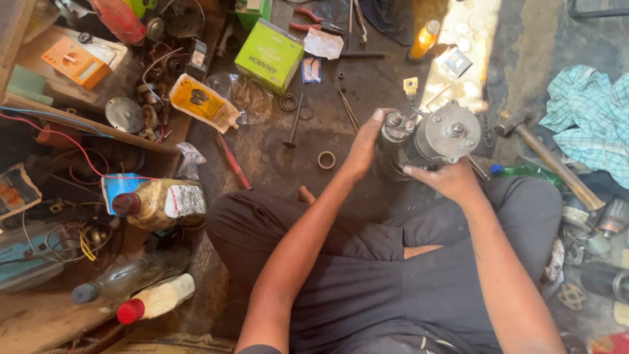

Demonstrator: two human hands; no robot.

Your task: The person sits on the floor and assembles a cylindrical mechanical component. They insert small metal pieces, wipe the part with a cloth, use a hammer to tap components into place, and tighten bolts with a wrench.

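I sit on the floor with a grey metal starter motor (pixel 440 136) held above my knees. My left hand (pixel 364 149) grips its left side, thumb up against the small cylinder on top. My right hand (pixel 447 178) cups the motor's body from below and the near side. The round end face with its centre bolt points up at me.
A hammer (pixel 542 155) lies to the right beside a checked cloth (pixel 590 118). A green box (pixel 270 55), metal rods, rings and pliers (pixel 314 22) lie ahead. Bottles (pixel 157 202) and wires crowd the left, with an orange meter (pixel 77 62) on a wooden shelf.
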